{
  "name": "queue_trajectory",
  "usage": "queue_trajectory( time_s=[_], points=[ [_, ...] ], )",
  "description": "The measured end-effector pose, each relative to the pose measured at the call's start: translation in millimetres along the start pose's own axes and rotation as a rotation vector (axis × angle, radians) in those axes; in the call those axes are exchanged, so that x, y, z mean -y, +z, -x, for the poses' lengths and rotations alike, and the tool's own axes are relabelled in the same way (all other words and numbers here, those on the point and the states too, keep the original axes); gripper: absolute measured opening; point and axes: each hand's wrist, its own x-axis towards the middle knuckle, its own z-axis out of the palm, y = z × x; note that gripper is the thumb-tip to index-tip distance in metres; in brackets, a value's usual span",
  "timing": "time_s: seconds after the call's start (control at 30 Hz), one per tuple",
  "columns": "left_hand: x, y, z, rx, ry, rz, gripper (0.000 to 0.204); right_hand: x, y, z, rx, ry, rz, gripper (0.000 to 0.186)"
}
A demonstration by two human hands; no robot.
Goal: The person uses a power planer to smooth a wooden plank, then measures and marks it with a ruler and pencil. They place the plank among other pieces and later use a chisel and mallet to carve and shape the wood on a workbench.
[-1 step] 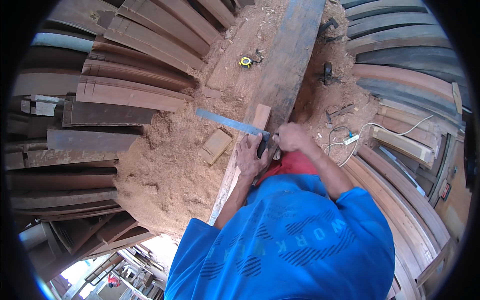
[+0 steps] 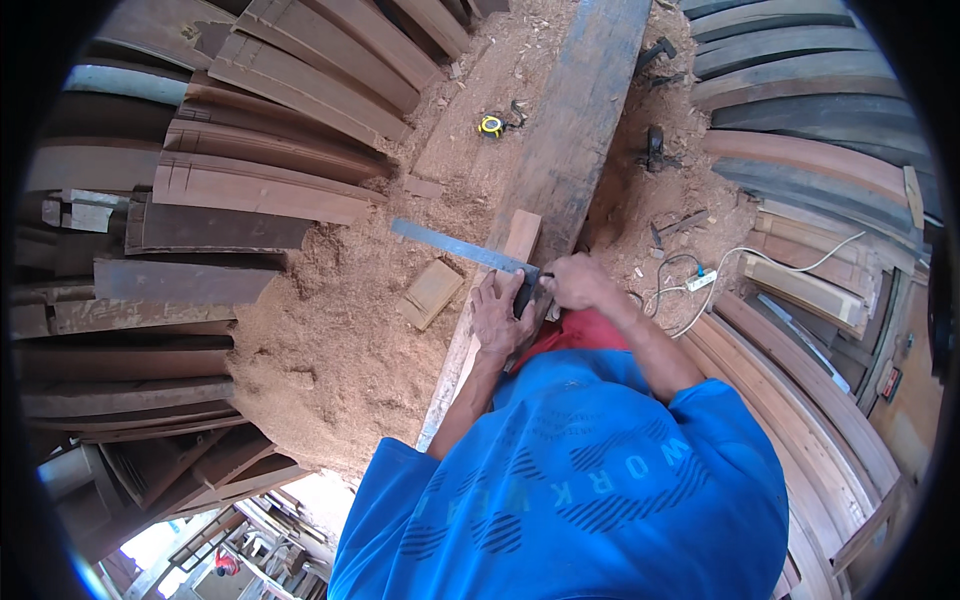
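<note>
One left hand (image 2: 502,314) holds a metal square (image 2: 455,246) past the edge of the plank (image 2: 572,120), near a block (image 2: 430,294); right hand (image 2: 578,282) closed.

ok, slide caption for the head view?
Left hand holds a square across a block over a plank, right hand curled close by, sawdust alongside.

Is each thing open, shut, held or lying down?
Metal square: held, lying across the wood strip.
Wood strip: lying on the plank.
Left hand: holding the square.
Right hand: curled; contents hidden.
Tape measure: lying, no tape visibly out.
Wooden block: lying on sawdust.
Power strip: lying among cords.
</note>
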Motion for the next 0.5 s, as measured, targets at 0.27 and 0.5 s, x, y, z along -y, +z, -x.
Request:
queue_trajectory(
  time_s=[0.27, 0.5],
  points=[
    [1, -3, 3, 0.012, -0.012, 0.055, 0.050, -9, 139, -16, -0.240, 0.019, -0.734, 0.037],
    [0, -1, 1, 0.006, -0.030, 0.014, 0.058, -19, 130, -27, -0.207, -0.061, -0.684, 0.025]
  ],
)
